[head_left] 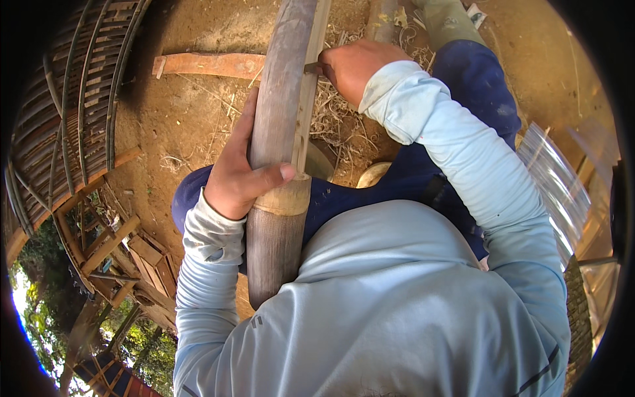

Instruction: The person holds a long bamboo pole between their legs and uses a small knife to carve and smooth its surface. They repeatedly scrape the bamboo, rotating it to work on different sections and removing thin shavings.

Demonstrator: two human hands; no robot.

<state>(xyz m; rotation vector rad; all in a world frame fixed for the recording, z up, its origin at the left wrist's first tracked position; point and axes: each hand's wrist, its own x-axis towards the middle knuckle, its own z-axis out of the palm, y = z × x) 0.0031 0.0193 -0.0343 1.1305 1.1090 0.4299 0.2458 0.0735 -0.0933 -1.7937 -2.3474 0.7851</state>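
A thick grey-brown bamboo pole (281,119) runs from the top of the view down beside my left side, with a pale ring at its node. Along its right side shows a long, light cut strip or slot. My left hand (241,169) is wrapped round the pole from the left, its thumb lying across the top just above the node. Farther up, my right hand (360,69) is closed on a small tool with a dark metal tip (312,68), which touches the cut side of the pole. The rest of that tool is hidden inside my fist.
A flat wooden piece (211,64) lies under the pole on the dirt floor, with pale shavings (340,112) around. Another bamboo length (382,20) is beyond my right hand. A slatted bamboo structure (86,86) stands left; clear plastic sheeting (555,185) is at right.
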